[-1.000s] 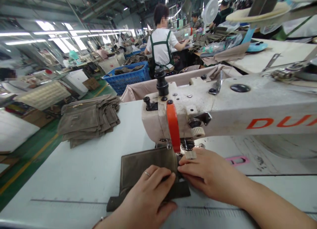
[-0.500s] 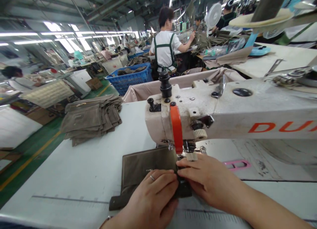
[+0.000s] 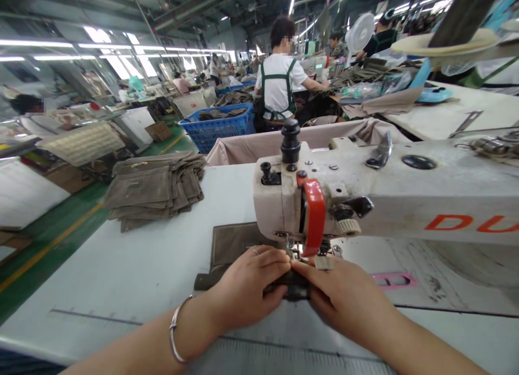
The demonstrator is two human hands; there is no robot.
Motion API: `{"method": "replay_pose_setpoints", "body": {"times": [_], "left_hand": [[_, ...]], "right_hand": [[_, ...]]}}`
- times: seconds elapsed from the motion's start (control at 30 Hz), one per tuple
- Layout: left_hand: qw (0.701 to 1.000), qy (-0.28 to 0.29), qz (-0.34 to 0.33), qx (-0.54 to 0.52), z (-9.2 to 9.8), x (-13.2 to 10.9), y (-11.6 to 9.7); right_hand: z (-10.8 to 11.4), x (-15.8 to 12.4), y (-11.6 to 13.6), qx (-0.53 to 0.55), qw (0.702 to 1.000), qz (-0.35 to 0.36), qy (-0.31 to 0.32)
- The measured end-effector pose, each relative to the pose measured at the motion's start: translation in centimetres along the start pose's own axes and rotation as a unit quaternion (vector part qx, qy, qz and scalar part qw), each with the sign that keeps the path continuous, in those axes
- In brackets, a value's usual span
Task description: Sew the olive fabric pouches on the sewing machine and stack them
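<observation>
An olive-brown fabric panel (image 3: pixel 233 242) with a stitched border lies on the white sewing table, its right part under the presser foot (image 3: pixel 294 250) of the sewing machine (image 3: pixel 279 202). My left hand (image 3: pixel 253 277), wearing a ring and a bracelet, is closed on the panel's near part, fingers together and thumb tucked lower. Close to the needle, my right hand (image 3: pixel 336 283) is closed on the panel's right edge, its fingertips nearly meeting those of the left. Both hands hide much of the panel's near side. An orange guard (image 3: pixel 314 218) stands over the needle area.
A stack of similar olive-brown pieces (image 3: pixel 154 188) lies at the table's left edge. A pink plastic piece (image 3: pixel 393 280) sits right of my right hand. Behind the machine are a beige cloth-lined bin (image 3: pixel 239 147), a blue basket (image 3: pixel 221 127) and a co-worker (image 3: pixel 278 83) facing away.
The fabric panel and both my hands have moved away from me toward the needle. More of my left forearm and its bracelet shows. The camera view has shifted slightly.
</observation>
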State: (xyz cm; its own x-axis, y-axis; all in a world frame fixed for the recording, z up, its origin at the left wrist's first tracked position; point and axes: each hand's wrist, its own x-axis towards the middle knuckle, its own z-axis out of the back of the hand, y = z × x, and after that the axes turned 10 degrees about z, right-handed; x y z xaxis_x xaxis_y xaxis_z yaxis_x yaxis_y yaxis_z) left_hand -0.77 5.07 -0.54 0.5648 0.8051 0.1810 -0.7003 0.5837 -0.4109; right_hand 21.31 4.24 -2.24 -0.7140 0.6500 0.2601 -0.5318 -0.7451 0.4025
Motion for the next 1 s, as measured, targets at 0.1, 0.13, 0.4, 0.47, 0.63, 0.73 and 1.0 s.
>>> {"method": "replay_pose_setpoints", "body": {"times": [0.1,0.13,0.4,0.47,0.63,0.73,1.0], "left_hand": [[1.000,0.006,0.001,0.010,0.0,0.8,0.4],[1.000,0.008,-0.001,0.014,0.0,1.0,0.6],[0.998,0.006,-0.060,-0.004,1.1,1.0,3.4],[0.998,-0.009,-0.055,-0.026,1.2,0.7,4.0],[0.997,-0.033,-0.045,-0.048,0.7,0.6,3.6],[0.996,-0.067,-0.048,-0.019,0.0,0.6,2.2],[0.995,-0.094,-0.021,-0.019,-1.0,0.6,0.3]], "right_hand": [[0.0,0.2,0.2,-0.024,0.999,-0.027,0.013],[0.1,0.3,0.2,-0.026,0.999,-0.030,0.015],[1.0,0.2,-0.6,-0.054,0.993,-0.045,-0.099],[1.1,0.3,-0.8,-0.077,0.991,-0.054,-0.095],[1.1,0.2,-0.8,-0.117,0.989,-0.069,-0.059],[1.0,0.1,-0.4,-0.103,0.990,-0.055,-0.079],[-0.1,0.6,0.0,-0.019,0.996,0.030,-0.088]]}}
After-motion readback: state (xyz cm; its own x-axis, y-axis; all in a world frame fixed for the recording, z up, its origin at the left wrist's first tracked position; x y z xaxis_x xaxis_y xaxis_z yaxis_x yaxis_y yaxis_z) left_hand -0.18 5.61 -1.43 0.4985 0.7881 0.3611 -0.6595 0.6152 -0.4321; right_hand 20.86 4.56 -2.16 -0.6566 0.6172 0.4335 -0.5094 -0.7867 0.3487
